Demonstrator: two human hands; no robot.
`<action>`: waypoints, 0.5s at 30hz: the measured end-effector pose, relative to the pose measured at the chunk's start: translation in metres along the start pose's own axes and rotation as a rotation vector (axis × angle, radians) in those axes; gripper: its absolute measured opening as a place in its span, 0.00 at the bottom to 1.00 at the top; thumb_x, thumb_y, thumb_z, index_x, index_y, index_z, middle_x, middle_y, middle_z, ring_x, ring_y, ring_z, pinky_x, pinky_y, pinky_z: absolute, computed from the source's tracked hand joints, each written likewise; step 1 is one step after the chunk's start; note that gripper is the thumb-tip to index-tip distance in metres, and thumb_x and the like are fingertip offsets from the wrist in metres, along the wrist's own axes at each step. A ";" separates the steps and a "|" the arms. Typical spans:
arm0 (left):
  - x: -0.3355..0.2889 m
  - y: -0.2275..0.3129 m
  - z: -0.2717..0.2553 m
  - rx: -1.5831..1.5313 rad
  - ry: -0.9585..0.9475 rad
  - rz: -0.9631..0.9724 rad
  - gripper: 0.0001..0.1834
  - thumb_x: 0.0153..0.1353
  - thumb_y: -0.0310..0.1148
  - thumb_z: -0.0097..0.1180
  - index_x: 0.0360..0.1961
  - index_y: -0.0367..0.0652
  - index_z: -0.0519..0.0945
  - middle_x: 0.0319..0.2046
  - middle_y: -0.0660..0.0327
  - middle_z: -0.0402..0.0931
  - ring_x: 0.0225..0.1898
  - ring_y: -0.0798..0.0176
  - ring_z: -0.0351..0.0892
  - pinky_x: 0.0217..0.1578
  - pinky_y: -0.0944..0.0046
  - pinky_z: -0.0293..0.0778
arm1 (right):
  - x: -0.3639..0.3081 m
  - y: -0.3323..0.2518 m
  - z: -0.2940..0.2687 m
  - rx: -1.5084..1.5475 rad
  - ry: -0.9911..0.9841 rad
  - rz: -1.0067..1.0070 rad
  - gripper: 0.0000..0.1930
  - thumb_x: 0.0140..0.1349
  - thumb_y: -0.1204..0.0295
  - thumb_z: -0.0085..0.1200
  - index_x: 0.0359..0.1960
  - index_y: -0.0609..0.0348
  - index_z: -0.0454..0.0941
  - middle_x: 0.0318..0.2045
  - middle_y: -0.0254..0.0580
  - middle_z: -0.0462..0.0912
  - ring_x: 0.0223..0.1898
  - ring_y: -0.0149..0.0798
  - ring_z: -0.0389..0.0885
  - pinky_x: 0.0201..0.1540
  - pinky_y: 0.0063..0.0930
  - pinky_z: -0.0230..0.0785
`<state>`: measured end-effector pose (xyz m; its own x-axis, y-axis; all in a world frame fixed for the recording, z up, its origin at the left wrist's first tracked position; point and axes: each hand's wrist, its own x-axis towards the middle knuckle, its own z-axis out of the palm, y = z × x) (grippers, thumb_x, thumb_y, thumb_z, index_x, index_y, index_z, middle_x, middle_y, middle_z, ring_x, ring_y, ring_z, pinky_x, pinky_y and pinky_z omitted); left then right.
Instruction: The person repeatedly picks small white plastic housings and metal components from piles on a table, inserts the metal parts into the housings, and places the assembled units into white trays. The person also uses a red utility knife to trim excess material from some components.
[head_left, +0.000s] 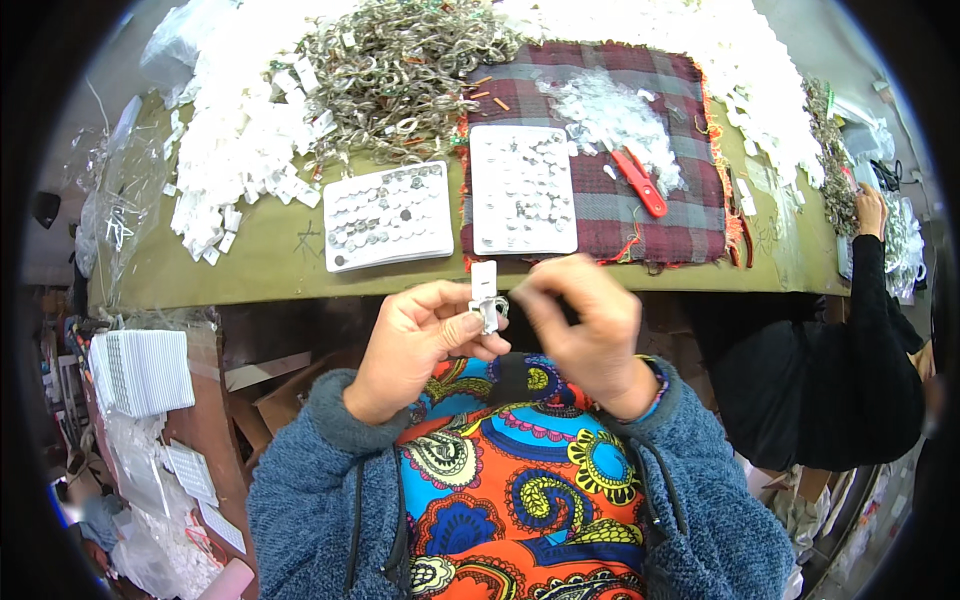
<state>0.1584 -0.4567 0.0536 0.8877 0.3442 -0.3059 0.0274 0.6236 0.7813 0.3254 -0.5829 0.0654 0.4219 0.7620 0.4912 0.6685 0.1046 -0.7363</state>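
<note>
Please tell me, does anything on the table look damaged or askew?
The plaid cloth looks worn: loose orange threads fringe its right edge. The left white card lies slightly tilted, unlike the straighter right white card.

In front of the checked cloth (pixel 603 213), toward its left corner, the left hand (pixel 422 327) pinches a white tag (pixel 484 276); the right hand (pixel 592 318) hovers farther right.

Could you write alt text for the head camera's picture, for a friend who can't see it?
A person's left hand holds a small white tag over their lap, the blurred right hand close beside it. On the green table ahead lie two white cards of round pieces, heaped metal pieces and red snips on checked cloth.
</note>
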 end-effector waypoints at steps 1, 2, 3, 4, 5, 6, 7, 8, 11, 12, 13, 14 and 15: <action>0.006 0.002 0.002 0.002 -0.009 -0.029 0.14 0.69 0.25 0.55 0.53 0.31 0.76 0.44 0.48 0.82 0.40 0.57 0.86 0.42 0.62 0.85 | 0.002 0.006 -0.008 -0.092 0.076 0.028 0.07 0.54 0.85 0.63 0.33 0.65 0.81 0.31 0.45 0.82 0.32 0.40 0.83 0.35 0.29 0.75; 0.012 0.003 0.004 -0.026 -0.037 -0.024 0.14 0.69 0.25 0.54 0.53 0.32 0.75 0.44 0.48 0.82 0.40 0.57 0.87 0.41 0.62 0.85 | 0.005 0.014 -0.016 -0.171 0.136 0.081 0.07 0.55 0.85 0.63 0.35 0.66 0.82 0.33 0.45 0.83 0.33 0.38 0.83 0.36 0.27 0.76; 0.017 0.001 0.009 -0.022 -0.038 -0.077 0.14 0.69 0.25 0.54 0.53 0.32 0.75 0.44 0.48 0.82 0.40 0.57 0.86 0.42 0.62 0.85 | 0.009 0.023 -0.020 -0.231 0.166 0.028 0.08 0.56 0.86 0.62 0.37 0.67 0.83 0.34 0.46 0.82 0.32 0.37 0.82 0.35 0.27 0.75; 0.023 -0.002 0.013 -0.056 -0.077 -0.082 0.13 0.69 0.25 0.53 0.53 0.32 0.75 0.44 0.48 0.82 0.40 0.57 0.86 0.42 0.61 0.85 | 0.012 0.031 -0.020 -0.152 0.169 0.092 0.10 0.57 0.86 0.62 0.41 0.66 0.83 0.35 0.44 0.80 0.32 0.36 0.80 0.35 0.26 0.74; 0.029 -0.005 0.018 -0.043 -0.088 -0.111 0.13 0.69 0.25 0.53 0.53 0.32 0.75 0.45 0.48 0.82 0.41 0.56 0.86 0.44 0.60 0.85 | 0.014 0.038 -0.019 -0.183 0.152 0.069 0.11 0.56 0.85 0.62 0.41 0.65 0.83 0.35 0.44 0.79 0.32 0.39 0.81 0.34 0.28 0.75; 0.034 -0.008 0.021 -0.048 -0.099 -0.134 0.14 0.69 0.25 0.54 0.54 0.32 0.75 0.46 0.48 0.81 0.42 0.56 0.86 0.45 0.59 0.84 | 0.016 0.045 -0.018 -0.213 0.144 0.043 0.12 0.55 0.85 0.62 0.42 0.64 0.83 0.36 0.45 0.78 0.33 0.41 0.82 0.34 0.31 0.76; 0.038 -0.010 0.022 -0.066 -0.110 -0.140 0.14 0.69 0.25 0.54 0.54 0.33 0.75 0.46 0.47 0.81 0.42 0.56 0.86 0.45 0.59 0.84 | 0.017 0.050 -0.015 -0.216 0.113 0.038 0.13 0.54 0.85 0.63 0.42 0.63 0.83 0.35 0.45 0.77 0.33 0.42 0.81 0.33 0.31 0.76; 0.042 -0.011 0.023 -0.074 -0.112 -0.154 0.15 0.69 0.25 0.55 0.54 0.33 0.75 0.46 0.47 0.81 0.43 0.56 0.86 0.46 0.58 0.84 | 0.017 0.054 -0.012 -0.222 0.073 0.041 0.14 0.53 0.85 0.63 0.42 0.62 0.84 0.35 0.45 0.77 0.32 0.42 0.81 0.33 0.31 0.75; 0.047 -0.010 0.018 -0.126 -0.148 -0.166 0.13 0.70 0.25 0.53 0.53 0.32 0.75 0.47 0.50 0.81 0.44 0.57 0.85 0.48 0.62 0.83 | 0.018 0.060 -0.009 -0.245 0.036 0.019 0.14 0.52 0.84 0.64 0.42 0.63 0.83 0.35 0.46 0.77 0.32 0.44 0.80 0.32 0.32 0.75; 0.048 -0.010 0.016 -0.134 -0.154 -0.168 0.13 0.70 0.25 0.53 0.53 0.32 0.75 0.47 0.50 0.81 0.44 0.57 0.85 0.48 0.62 0.83 | 0.018 0.060 -0.010 -0.213 0.057 0.017 0.13 0.52 0.84 0.64 0.41 0.64 0.83 0.35 0.46 0.77 0.32 0.44 0.80 0.32 0.32 0.75; 0.049 -0.009 0.014 -0.131 -0.153 -0.174 0.13 0.70 0.25 0.54 0.53 0.32 0.75 0.47 0.50 0.81 0.44 0.57 0.85 0.48 0.62 0.83 | 0.019 0.059 -0.012 -0.223 0.018 0.037 0.11 0.53 0.84 0.64 0.40 0.65 0.82 0.35 0.45 0.77 0.32 0.42 0.80 0.33 0.30 0.74; 0.049 -0.009 0.013 -0.124 -0.151 -0.182 0.13 0.70 0.26 0.54 0.53 0.32 0.75 0.47 0.50 0.81 0.44 0.57 0.85 0.48 0.62 0.83 | 0.020 0.058 -0.013 -0.225 0.003 0.043 0.10 0.54 0.84 0.64 0.39 0.66 0.82 0.35 0.43 0.77 0.32 0.39 0.79 0.33 0.28 0.74; 0.050 -0.009 0.012 -0.121 -0.156 -0.176 0.14 0.70 0.26 0.54 0.53 0.32 0.75 0.47 0.50 0.81 0.44 0.57 0.85 0.47 0.61 0.83 | 0.022 0.057 -0.015 -0.229 -0.022 0.068 0.09 0.55 0.84 0.64 0.39 0.66 0.82 0.35 0.42 0.77 0.32 0.36 0.79 0.33 0.26 0.73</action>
<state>0.2082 -0.4538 0.0374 0.9346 0.1161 -0.3362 0.1409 0.7470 0.6498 0.3817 -0.5697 0.0408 0.4591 0.7763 0.4319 0.7616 -0.0937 -0.6412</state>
